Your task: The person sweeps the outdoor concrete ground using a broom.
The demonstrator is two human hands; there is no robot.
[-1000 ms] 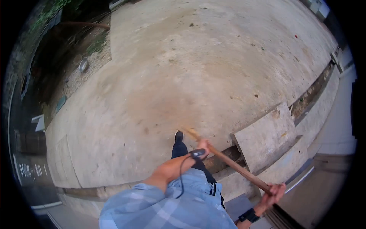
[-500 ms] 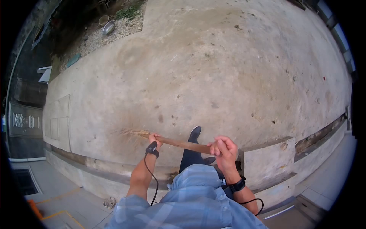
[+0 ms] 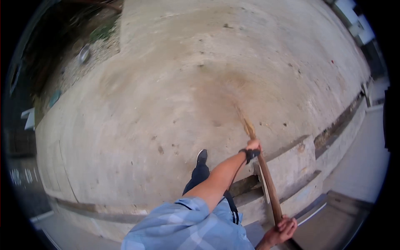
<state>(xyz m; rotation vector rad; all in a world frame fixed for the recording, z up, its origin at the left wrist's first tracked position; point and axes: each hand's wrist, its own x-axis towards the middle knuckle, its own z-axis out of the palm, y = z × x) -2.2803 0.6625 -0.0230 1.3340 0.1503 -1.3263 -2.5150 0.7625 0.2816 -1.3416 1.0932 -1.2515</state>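
Observation:
A twig broom with a long wooden handle reaches from the lower right up over the concrete. My left hand is closed around the handle just behind its brush end, with the arm stretched across my body. Low in the view, my right hand has its fingers curled at the top end of the handle. The bristles point away from me and are smeared by motion, so I cannot tell whether they touch the ground.
Stained concrete ground spreads ahead, with small dark bits on it. A low concrete block and a ledge with a gutter lie at right. At upper left, a metal basin sits on gravel. My shoe is forward.
The broom has swung from left to right, its bristles now pointing away from me. My left hand moved right and forward; my right hand moved down and right. The view has shifted.

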